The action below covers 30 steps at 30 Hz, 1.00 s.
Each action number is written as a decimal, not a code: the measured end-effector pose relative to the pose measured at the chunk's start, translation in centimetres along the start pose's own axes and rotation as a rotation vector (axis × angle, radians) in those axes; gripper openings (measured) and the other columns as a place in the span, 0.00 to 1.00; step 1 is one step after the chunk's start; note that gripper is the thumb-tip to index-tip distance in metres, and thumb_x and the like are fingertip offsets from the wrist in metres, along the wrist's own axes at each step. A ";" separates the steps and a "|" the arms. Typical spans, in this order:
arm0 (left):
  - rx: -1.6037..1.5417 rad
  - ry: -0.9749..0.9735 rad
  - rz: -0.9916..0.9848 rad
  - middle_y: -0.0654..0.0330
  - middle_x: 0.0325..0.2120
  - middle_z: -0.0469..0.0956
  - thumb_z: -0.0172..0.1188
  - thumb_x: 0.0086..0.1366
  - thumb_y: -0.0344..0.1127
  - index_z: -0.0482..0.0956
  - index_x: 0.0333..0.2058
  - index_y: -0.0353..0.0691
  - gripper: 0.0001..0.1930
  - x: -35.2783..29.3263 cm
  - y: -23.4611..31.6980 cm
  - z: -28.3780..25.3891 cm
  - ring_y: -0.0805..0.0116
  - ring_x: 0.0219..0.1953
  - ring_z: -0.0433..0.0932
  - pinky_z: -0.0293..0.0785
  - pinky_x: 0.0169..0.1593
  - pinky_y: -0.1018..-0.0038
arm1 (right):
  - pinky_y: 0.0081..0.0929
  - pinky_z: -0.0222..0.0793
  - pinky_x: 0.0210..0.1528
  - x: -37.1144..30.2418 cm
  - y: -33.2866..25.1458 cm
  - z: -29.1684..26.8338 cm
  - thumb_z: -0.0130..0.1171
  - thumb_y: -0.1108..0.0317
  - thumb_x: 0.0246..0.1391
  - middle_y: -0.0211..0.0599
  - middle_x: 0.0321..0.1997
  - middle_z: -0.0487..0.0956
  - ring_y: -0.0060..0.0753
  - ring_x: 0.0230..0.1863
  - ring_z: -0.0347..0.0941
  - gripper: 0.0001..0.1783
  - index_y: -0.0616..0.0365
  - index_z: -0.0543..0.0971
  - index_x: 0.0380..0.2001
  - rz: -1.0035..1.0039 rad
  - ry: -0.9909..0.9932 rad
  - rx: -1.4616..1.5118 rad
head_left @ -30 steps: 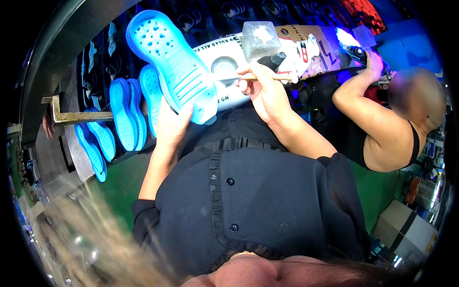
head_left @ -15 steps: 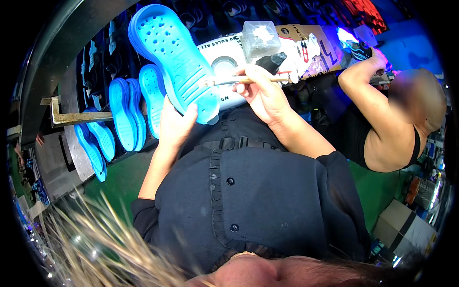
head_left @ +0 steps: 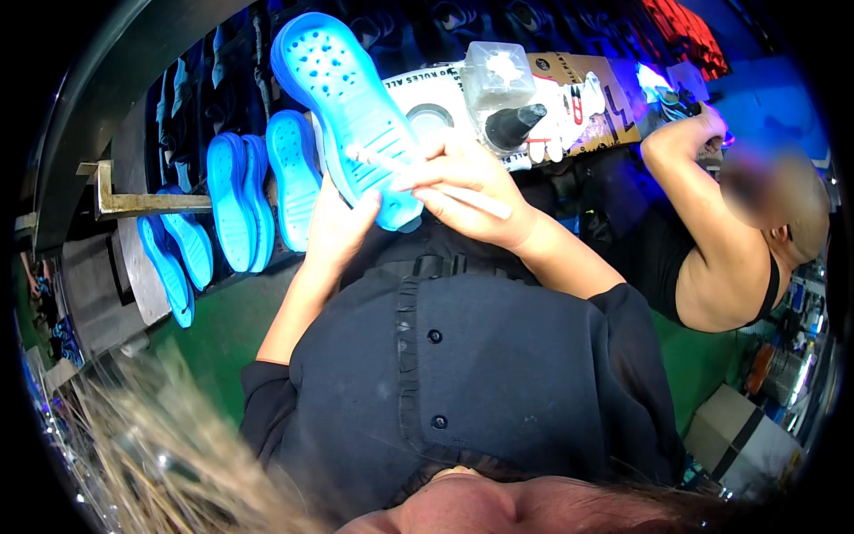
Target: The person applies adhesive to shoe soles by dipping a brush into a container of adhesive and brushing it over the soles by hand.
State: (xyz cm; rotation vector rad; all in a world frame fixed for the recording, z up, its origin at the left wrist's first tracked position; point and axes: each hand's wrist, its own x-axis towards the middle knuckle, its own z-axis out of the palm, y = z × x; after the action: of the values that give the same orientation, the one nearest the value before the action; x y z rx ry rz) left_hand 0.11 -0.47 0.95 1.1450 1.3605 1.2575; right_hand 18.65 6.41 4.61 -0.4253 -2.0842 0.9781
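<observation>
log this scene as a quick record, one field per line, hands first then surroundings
Left-hand grip: holds the near end of a bright blue, shoe-shaped sole with holes at its far end
Right-hand grip: holds a slim, pale-handled brush, tip over the sole; contact unclear
Beyond right hand: clear, boxy plastic container; black tapered object
Far left: several more blue soles
Far right: co-worker in black sleeveless top

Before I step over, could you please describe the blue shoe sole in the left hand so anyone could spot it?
Find the buttoned black shirt, then the bare left hand above it. That hand holds the lower end of the perforated blue shoe sole. Unlike the blue soles lined up to its left, it is held, with a slender pale-handled brush over it.
</observation>
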 end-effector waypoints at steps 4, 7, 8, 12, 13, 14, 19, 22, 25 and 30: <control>-0.031 -0.004 -0.019 0.51 0.47 0.67 0.55 0.52 0.37 0.56 0.54 0.30 0.32 0.2 -0.7 -0.3 0.64 0.49 0.67 0.62 0.53 0.71 | 0.22 0.64 0.34 -0.1 0.1 0.8 0.58 0.80 0.41 0.31 0.30 0.69 0.30 0.32 0.67 0.15 0.52 0.80 0.34 0.007 -0.050 -0.095; -0.124 0.002 -0.027 0.51 0.46 0.67 0.55 0.52 0.36 0.56 0.54 0.30 0.32 0.0 -0.5 -0.3 0.64 0.49 0.67 0.61 0.54 0.70 | 0.21 0.63 0.34 -0.3 -0.2 0.5 0.59 0.79 0.41 0.31 0.30 0.69 0.30 0.32 0.67 0.14 0.51 0.80 0.34 -0.001 -0.080 -0.152; -0.125 0.005 -0.028 0.51 0.46 0.67 0.55 0.52 0.36 0.56 0.54 0.30 0.32 -0.1 -0.4 -0.3 0.64 0.49 0.67 0.61 0.54 0.70 | 0.22 0.63 0.35 -0.4 -0.3 0.2 0.58 0.79 0.41 0.31 0.30 0.70 0.30 0.32 0.66 0.13 0.52 0.80 0.33 0.006 -0.105 -0.126; -0.222 0.034 -0.059 0.53 0.44 0.69 0.55 0.52 0.36 0.57 0.53 0.31 0.31 -0.2 0.3 -0.1 0.67 0.44 0.69 0.68 0.45 0.73 | 0.24 0.63 0.37 -1.2 0.0 -1.0 0.56 0.75 0.43 0.33 0.33 0.71 0.31 0.33 0.66 0.09 0.59 0.79 0.32 0.041 -0.104 0.075; -0.247 0.041 -0.078 0.53 0.43 0.69 0.55 0.53 0.36 0.57 0.53 0.32 0.30 -0.3 0.3 0.0 0.69 0.41 0.71 0.71 0.40 0.75 | 0.23 0.62 0.38 -1.1 0.6 -1.6 0.54 0.72 0.46 0.37 0.34 0.72 0.29 0.34 0.66 0.09 0.64 0.77 0.32 -0.052 -0.092 0.053; -0.250 0.034 -0.079 0.53 0.43 0.69 0.55 0.53 0.36 0.57 0.53 0.32 0.30 -0.4 0.2 -0.1 0.69 0.41 0.71 0.71 0.40 0.75 | 0.22 0.61 0.38 -1.7 1.3 -1.3 0.53 0.72 0.47 0.37 0.34 0.72 0.28 0.34 0.65 0.09 0.65 0.77 0.32 0.058 -0.007 0.212; -0.297 -0.008 -0.086 0.53 0.41 0.70 0.55 0.53 0.34 0.56 0.52 0.32 0.29 -0.4 0.5 0.0 0.73 0.29 0.73 0.70 0.22 0.81 | 0.19 0.59 0.38 -2.1 1.1 -0.6 0.51 0.71 0.50 0.37 0.35 0.71 0.23 0.33 0.63 0.10 0.63 0.75 0.35 0.412 0.187 0.870; -0.273 -0.008 -0.090 0.53 0.43 0.70 0.55 0.53 0.33 0.57 0.52 0.31 0.29 0.0 -0.2 -0.3 0.71 0.36 0.72 0.72 0.32 0.78 | 0.18 0.59 0.38 -2.3 1.7 -0.6 0.52 0.70 0.51 0.37 0.36 0.71 0.23 0.34 0.63 0.10 0.63 0.75 0.36 0.415 0.204 0.895; -0.263 0.010 -0.063 0.53 0.45 0.69 0.55 0.52 0.32 0.57 0.52 0.30 0.29 0.3 -0.4 -0.2 0.68 0.43 0.71 0.69 0.43 0.74 | 0.17 0.59 0.38 -2.3 1.7 -0.9 0.52 0.70 0.51 0.38 0.36 0.72 0.23 0.35 0.64 0.11 0.63 0.75 0.37 0.405 0.221 0.923; -0.229 0.054 0.006 0.52 0.45 0.69 0.56 0.53 0.31 0.57 0.52 0.30 0.29 0.3 -0.3 -1.2 0.65 0.46 0.69 0.65 0.50 0.70 | 0.16 0.61 0.35 -3.4 1.5 -1.7 0.50 0.68 0.53 0.39 0.32 0.75 0.25 0.35 0.69 0.12 0.62 0.73 0.39 0.394 0.390 1.002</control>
State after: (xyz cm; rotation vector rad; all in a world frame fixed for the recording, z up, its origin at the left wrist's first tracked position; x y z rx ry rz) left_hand -1.17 -0.31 0.74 0.9627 1.2162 1.4170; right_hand 22.07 6.28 2.47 -0.4377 -0.9824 1.8339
